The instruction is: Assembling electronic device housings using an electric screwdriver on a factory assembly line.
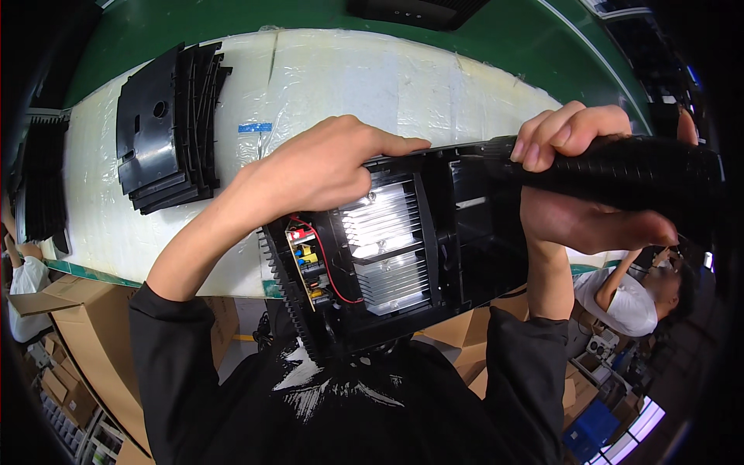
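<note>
An open black plastic housing [484, 232] is tilted in front of my body, by the table's near edge. Inside it sit silver finned heat sinks [391, 267], a small circuit board [308, 267] with coloured parts, and a red wire [327, 260]. My left hand [322, 163] is closed over the far rim, its index finger stretched along it. At the housing's right end, my right hand [562, 217] grips a long dark ribbed piece [628, 174], fingers above and thumb below. Whether that piece is joined to the housing, I cannot tell.
Black plastic panels [155, 128] lie stacked on the wrapped white table surface [349, 77], near a blue tape strip [254, 128]. Ribbed black parts [43, 178] stand farther left. Cardboard boxes [105, 349] are below the table. Another person [632, 298] is at the right.
</note>
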Demonstrator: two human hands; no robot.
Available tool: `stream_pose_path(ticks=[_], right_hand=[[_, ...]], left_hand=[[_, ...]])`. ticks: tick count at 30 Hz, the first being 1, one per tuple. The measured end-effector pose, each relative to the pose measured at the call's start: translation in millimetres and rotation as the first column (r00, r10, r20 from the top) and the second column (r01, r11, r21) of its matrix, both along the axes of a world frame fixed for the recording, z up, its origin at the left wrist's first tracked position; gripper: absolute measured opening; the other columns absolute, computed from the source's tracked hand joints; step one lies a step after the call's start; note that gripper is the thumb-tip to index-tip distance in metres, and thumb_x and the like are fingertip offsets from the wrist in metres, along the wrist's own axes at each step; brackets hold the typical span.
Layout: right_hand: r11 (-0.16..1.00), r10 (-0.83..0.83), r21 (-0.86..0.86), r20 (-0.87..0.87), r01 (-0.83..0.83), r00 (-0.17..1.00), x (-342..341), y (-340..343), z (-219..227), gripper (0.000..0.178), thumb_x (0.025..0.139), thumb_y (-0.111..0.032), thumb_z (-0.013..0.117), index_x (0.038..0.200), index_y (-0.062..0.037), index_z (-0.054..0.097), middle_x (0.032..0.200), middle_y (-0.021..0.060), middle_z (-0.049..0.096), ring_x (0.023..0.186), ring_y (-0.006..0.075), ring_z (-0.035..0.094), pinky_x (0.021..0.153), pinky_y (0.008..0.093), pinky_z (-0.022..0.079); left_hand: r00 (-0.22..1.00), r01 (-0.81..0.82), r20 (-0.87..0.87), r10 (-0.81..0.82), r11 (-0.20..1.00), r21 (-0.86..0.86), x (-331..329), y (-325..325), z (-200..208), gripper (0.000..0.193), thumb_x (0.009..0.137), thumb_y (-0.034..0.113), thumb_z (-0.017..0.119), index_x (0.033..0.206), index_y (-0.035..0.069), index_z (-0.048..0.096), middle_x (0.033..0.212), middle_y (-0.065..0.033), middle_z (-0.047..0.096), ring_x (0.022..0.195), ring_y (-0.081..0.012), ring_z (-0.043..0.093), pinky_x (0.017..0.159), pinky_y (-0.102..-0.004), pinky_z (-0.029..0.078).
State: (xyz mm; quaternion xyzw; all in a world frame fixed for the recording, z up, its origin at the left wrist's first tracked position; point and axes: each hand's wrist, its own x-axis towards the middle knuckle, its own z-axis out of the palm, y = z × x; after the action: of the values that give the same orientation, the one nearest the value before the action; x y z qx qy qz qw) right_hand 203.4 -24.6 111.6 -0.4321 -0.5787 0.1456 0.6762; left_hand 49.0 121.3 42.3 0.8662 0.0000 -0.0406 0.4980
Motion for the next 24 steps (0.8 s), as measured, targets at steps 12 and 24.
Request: stream_pose_path(ticks=[12, 24], right_hand=[[0.992, 0.051, -0.113, 0.009, -0.050, 0.999, -3.5, 1.1, -1.1, 0.094, 0.062, -0.092, 0.026, 0.081, -0.0025, 0.047, 0.065, 0.0039, 0.048, 0.054, 0.0140, 0.051, 0.051, 0.0286, 0.046], [0.996, -0.032, 0.083, 0.019, 0.030, 0.999, -19.0, 14.9, -2.3, 0.091, 0.074, -0.083, 0.025, 0.117, -0.0037, 0.037, 0.076, 0.0097, 0.055, 0.054, 0.0160, 0.054, 0.051, 0.0300, 0.048]], left_hand=[[0.992, -0.055, 0.115, 0.048, 0.997, 0.057, -1.8, -0.7, -10.9, 0.071, 0.055, -0.008, 0.040, 0.121, 0.011, 0.060, 0.052, -0.0233, 0.053, 0.039, -0.0302, 0.047, 0.050, -0.0388, 0.045], [1.000, -0.017, -0.018, 0.016, 1.000, -0.010, 0.6, 6.5, 2.2, 0.071, 0.052, 0.006, 0.040, 0.121, 0.004, 0.057, 0.102, -0.0249, 0.062, 0.094, -0.0405, 0.060, 0.090, -0.0390, 0.046]])
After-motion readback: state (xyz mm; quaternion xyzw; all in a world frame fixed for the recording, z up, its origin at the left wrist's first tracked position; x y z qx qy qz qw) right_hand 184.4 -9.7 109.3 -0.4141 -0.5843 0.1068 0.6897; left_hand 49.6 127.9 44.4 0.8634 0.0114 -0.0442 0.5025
